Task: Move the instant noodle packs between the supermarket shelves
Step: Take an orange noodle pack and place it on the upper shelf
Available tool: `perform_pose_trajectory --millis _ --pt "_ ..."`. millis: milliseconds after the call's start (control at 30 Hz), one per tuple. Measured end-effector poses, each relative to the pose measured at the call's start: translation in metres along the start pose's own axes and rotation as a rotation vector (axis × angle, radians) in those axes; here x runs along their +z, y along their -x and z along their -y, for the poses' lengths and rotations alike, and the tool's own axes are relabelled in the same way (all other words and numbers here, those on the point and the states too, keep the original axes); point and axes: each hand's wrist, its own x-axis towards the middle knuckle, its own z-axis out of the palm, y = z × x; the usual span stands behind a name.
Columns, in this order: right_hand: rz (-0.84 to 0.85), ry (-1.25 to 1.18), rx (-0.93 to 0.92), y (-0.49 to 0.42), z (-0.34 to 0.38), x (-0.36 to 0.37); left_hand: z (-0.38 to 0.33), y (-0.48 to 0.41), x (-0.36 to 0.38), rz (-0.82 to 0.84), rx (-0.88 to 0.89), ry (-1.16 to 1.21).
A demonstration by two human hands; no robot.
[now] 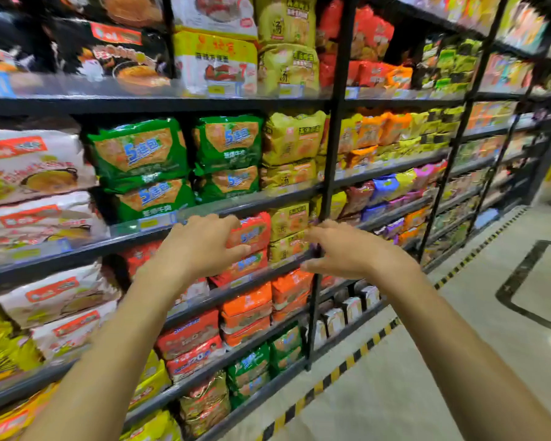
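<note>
The red pack (252, 232) bore a blue "5"; the green packs (140, 151) above the grip read "5连包". Dark metal shelving (140, 105) stood on a pale tiled floor (427, 361). The left hand (198, 249) gripped the red pack's left edge. The right hand (344, 253) hovered just right of it, loosely curled and empty.

Glossy plastic noodle packs (140, 148), matt dark metal shelves (159, 106)

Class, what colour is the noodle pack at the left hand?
The pack is red; head view.
</note>
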Motion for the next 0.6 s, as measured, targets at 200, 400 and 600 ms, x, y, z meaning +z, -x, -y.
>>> perform_pose_trajectory --millis 200,400,600 --pt "0.02 -0.083 0.157 0.056 -0.108 -0.001 -0.109 -0.032 0.002 0.009 0.14 0.022" --pt "0.038 -0.108 0.259 0.075 -0.169 0.004 -0.159 -0.072 0.012 0.032 0.223 0.034" --pt "0.015 -0.136 0.294 0.068 -0.231 0.005 -0.221 -0.126 0.014 0.031 0.291 0.01"
